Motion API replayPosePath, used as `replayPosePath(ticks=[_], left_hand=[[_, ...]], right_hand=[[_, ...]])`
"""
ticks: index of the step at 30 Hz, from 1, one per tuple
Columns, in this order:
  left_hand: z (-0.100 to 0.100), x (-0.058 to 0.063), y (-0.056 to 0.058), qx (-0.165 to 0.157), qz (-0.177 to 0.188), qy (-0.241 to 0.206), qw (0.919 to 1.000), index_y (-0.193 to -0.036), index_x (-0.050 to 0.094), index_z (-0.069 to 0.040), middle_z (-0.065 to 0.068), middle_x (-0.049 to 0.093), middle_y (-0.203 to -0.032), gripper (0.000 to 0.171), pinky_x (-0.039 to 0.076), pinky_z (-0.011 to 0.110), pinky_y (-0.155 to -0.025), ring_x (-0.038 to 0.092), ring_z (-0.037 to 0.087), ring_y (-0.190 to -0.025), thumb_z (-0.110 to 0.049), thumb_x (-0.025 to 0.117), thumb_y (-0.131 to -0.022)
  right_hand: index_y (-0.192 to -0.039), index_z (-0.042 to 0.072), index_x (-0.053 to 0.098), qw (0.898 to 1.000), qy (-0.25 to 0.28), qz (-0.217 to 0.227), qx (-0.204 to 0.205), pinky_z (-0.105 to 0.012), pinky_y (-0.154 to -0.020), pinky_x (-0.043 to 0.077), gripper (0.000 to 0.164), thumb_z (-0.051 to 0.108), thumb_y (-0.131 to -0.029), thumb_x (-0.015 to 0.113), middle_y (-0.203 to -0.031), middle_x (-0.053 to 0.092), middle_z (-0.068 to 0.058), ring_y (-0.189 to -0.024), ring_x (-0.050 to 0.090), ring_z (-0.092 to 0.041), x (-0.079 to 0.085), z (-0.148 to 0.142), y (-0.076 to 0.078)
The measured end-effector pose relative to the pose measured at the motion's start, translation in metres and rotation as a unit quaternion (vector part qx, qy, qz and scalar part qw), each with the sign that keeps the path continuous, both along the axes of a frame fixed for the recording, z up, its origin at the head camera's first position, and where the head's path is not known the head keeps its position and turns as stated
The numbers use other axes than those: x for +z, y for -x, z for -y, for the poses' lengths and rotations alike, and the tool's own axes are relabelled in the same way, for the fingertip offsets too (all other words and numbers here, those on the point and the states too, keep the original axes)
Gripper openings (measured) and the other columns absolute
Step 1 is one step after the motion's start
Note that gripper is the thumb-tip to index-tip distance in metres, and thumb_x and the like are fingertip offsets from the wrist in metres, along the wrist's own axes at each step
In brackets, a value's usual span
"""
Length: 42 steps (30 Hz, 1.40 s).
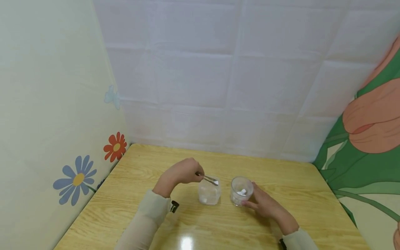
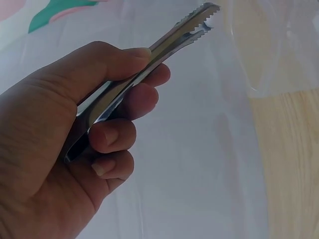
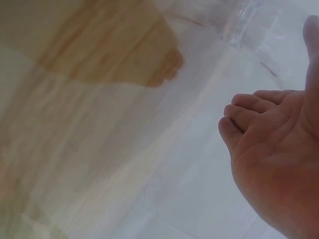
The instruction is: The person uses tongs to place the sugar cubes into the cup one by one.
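My left hand (image 1: 186, 171) grips a pair of metal tongs (image 1: 208, 178) with serrated tips, thumb on one side and fingers curled round the other. A small white piece (image 1: 216, 182) sits between the tips, above a clear squarish container (image 1: 210, 195) with another white lump (image 1: 204, 200) near its bottom corner. To the right stands a clear glass (image 1: 233, 189) with several white lumps (image 1: 242, 192) inside. My right hand (image 1: 265, 205) holds this glass from its right side, thumb at the front and fingers behind. In the right wrist view, the palm and slightly bent fingers (image 3: 244, 112) show.
Both vessels stand on a wood-grain table (image 1: 150, 159). A white sheet (image 1: 193, 86) hangs behind its far edge. Floral coverings flank it, with blue and red flowers (image 1: 78, 179) at left and large pink petals (image 1: 378, 114) at right.
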<state>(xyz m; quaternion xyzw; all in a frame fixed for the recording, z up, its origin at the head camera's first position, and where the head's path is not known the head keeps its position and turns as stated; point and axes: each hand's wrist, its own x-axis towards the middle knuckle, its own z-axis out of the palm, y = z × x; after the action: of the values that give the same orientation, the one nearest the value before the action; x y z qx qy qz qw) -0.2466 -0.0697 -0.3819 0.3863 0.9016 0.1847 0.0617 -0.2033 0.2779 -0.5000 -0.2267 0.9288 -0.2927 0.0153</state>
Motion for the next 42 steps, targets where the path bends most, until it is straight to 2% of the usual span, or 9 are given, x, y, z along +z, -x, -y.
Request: replayPosePath(ticks=[7, 14, 29, 30, 33, 37, 42], left_hand=[[-0.004, 0.004, 0.001, -0.007, -0.011, -0.003, 0.9999, -0.065, 0.061, -0.022, -0.011, 0.035, -0.054, 0.036, 0.029, 0.022, -0.052, 0.027, 0.004, -0.049, -0.017, 0.063, -0.100], [-0.013, 0.010, 0.001, -0.026, -0.020, -0.016, 0.9993, -0.066, 0.061, -0.022, -0.011, 0.033, -0.055, 0.035, 0.028, 0.022, -0.054, 0.024, 0.004, -0.051, -0.016, 0.062, -0.101], [-0.041, 0.007, 0.007, -0.048, -0.028, -0.016, 0.9983, -0.064, 0.054, -0.022, -0.009, 0.028, -0.057, 0.038, 0.025, 0.022, -0.055, 0.022, 0.005, -0.053, -0.015, 0.060, -0.101], [-0.043, 0.006, 0.007, -0.050, -0.027, -0.015, 0.9982, -0.065, 0.057, -0.019, -0.009, 0.029, -0.057, 0.037, 0.025, 0.022, -0.056, 0.022, 0.005, -0.053, -0.016, 0.060, -0.102], [-0.049, 0.004, 0.008, -0.051, -0.023, -0.014, 0.9983, -0.076, 0.071, -0.017, -0.012, 0.044, -0.062, 0.027, 0.031, 0.020, -0.057, 0.030, 0.003, -0.054, -0.017, 0.061, -0.102], [-0.057, -0.001, 0.009, -0.051, -0.021, -0.008, 0.9984, -0.096, 0.079, -0.018, -0.015, 0.065, -0.078, 0.017, 0.042, 0.017, -0.063, 0.045, 0.000, -0.059, -0.019, 0.064, -0.101], [-0.064, -0.005, 0.010, -0.053, -0.030, 0.002, 0.9981, -0.097, 0.080, -0.018, -0.013, 0.070, -0.082, 0.016, 0.046, 0.016, -0.064, 0.051, -0.001, -0.063, -0.021, 0.065, -0.100]], right_hand=[[-0.153, -0.002, 0.032, 1.000, 0.004, -0.011, 0.009, -0.066, -0.113, 0.026, 0.083, 0.043, -0.095, 0.069, -0.152, 0.043, -0.027, -0.141, 0.033, -0.053, -0.002, 0.000, 0.001], [-0.155, -0.002, 0.030, 1.000, 0.005, -0.006, 0.013, -0.069, -0.111, 0.027, 0.083, 0.043, -0.095, 0.068, -0.154, 0.039, -0.028, -0.142, 0.029, -0.056, -0.002, -0.001, 0.001], [-0.151, -0.005, 0.036, 0.999, 0.006, -0.033, 0.020, -0.063, -0.114, 0.026, 0.080, 0.038, -0.094, 0.071, -0.149, 0.046, -0.026, -0.138, 0.040, -0.050, -0.002, 0.003, 0.000], [-0.151, -0.005, 0.036, 0.999, 0.007, -0.034, 0.020, -0.064, -0.113, 0.027, 0.080, 0.038, -0.093, 0.072, -0.149, 0.047, -0.026, -0.138, 0.041, -0.050, -0.002, 0.003, 0.000], [-0.151, -0.004, 0.037, 0.999, 0.013, -0.032, 0.020, -0.065, -0.112, 0.028, 0.080, 0.038, -0.093, 0.072, -0.149, 0.047, -0.026, -0.138, 0.041, -0.050, -0.001, 0.003, 0.000], [-0.150, -0.004, 0.037, 0.999, 0.013, -0.031, 0.021, -0.065, -0.113, 0.027, 0.079, 0.038, -0.093, 0.072, -0.148, 0.048, -0.024, -0.138, 0.042, -0.049, -0.002, 0.003, 0.000], [-0.150, -0.004, 0.038, 0.999, 0.006, -0.036, 0.019, -0.063, -0.113, 0.027, 0.079, 0.039, -0.093, 0.072, -0.148, 0.049, -0.024, -0.138, 0.043, -0.048, -0.002, 0.003, 0.001]])
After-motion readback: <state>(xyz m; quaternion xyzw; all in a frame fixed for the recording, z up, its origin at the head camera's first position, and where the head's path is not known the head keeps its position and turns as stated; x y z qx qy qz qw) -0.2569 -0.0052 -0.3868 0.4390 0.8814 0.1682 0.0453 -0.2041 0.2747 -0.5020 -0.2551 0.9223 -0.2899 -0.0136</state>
